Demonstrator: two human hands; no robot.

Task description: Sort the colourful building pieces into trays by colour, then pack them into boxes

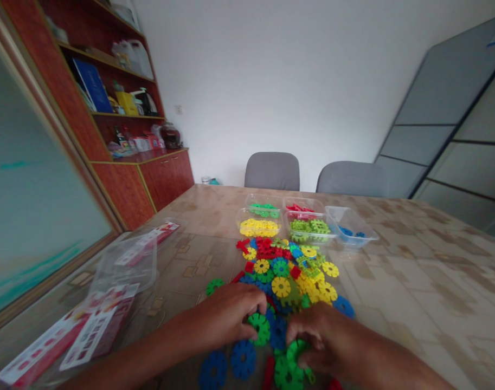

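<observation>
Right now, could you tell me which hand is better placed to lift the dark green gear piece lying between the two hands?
Left, I would judge: the left hand already has fingertips on the dark green gear piece, while the right hand is curled around a light green piece.

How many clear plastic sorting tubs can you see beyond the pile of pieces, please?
5: green-piece tub back left, red-piece tub back right, yellow-piece tub front left, lime-piece tub front middle, blue-piece tub far right. None looks hidden.

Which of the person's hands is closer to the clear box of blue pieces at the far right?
Right. The right hand lies almost straight below the blue-piece box, while the left hand sits further left, across the pile.
</observation>
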